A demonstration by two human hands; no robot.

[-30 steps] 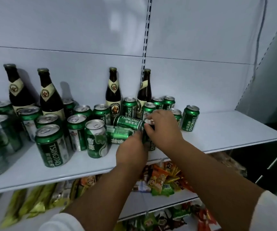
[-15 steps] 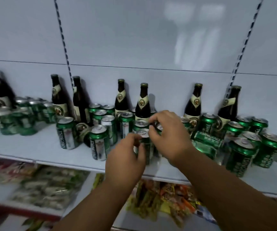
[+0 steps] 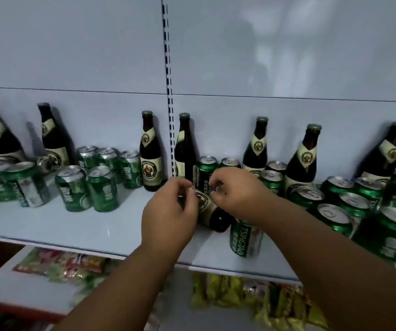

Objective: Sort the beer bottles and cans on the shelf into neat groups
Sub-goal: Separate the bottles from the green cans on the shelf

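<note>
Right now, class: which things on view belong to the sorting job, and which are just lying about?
Belong to the job:
- lying bottle, held by left hand and right hand
- upright bottles
- green cans
- shelf

Just lying about:
- snack packets on the lower shelf

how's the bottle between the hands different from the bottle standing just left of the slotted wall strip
The bottle between the hands lies tipped over, base toward the shelf's front edge; the standing bottle is upright by the back wall. The tipped one's neck is hidden behind the left hand and right hand; the standing one shows its green cap and is untouched. Both are dark glass with cream labels.
</note>
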